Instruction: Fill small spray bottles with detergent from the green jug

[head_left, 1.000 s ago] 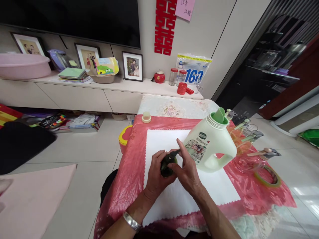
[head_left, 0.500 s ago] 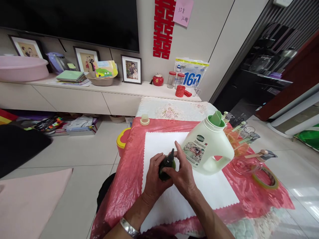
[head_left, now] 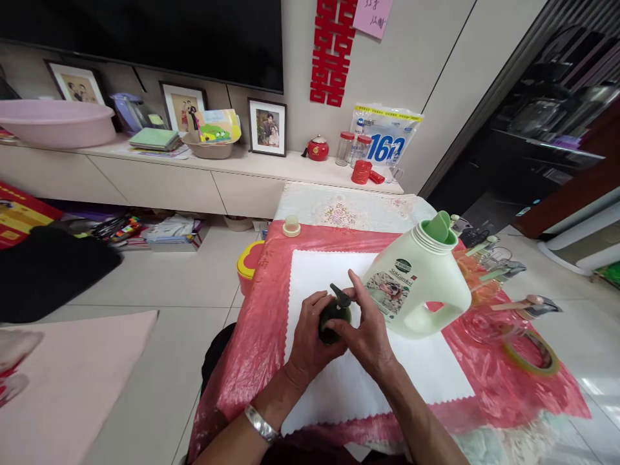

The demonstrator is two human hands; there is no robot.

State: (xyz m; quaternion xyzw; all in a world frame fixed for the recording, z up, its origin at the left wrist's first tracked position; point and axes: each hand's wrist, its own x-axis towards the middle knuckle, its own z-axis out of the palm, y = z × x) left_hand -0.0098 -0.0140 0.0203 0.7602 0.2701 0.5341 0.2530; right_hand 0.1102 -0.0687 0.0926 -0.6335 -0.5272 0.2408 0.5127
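Note:
A dark green pump bottle stands between my hands over a white scalloped cloth. My left hand is wrapped around its left side. On the right side, my right hand grips the bottle's top, thumb across the front and index finger raised behind the pump head. The dark spout points up and to the left. Close to my right hand sits a large pale green detergent jug, its mouth uncapped with a green pouring lip showing. A pale cap rests on the red plastic sheet.
Clear and orange pump bottles lie along the table's right side, beside a roll of tape. Behind the table runs a low cabinet with picture frames, jars and a pink basin. A yellow-and-pink stool stands to the left.
The pump spout has turned toward the left. My hands keep their hold on the bottle. The whole view has shifted slightly, so everything appears further right.

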